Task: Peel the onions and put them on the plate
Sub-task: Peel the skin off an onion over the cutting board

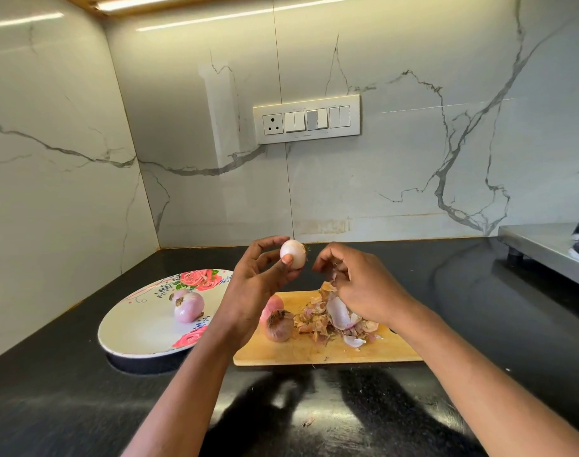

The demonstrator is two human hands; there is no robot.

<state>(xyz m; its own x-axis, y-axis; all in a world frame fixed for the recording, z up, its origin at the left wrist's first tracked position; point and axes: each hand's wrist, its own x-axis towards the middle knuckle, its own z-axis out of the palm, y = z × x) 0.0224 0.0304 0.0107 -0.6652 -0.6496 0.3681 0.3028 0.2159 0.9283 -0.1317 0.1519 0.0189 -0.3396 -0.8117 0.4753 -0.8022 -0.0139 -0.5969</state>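
Note:
My left hand [260,280] pinches a pale peeled onion [294,253] between thumb and fingers, held up above the wooden cutting board [331,352]. Just to its right, my right hand [357,285] holds pieces of onion skin [339,313] in curled fingers over the peel pile [327,321]. An unpeeled brown onion [279,325] sits on the board's left part, with a pinkish onion [272,306] partly hidden behind it and my left wrist. One peeled purple onion [188,306] lies on the flowered white plate [133,328] at the left.
The black countertop [347,407] meets marble walls in a corner at the back left. A switch panel [306,119] is on the back wall. A steel stand [552,249] with a dark object stands at the far right. A scrap of skin [307,422] lies near the front.

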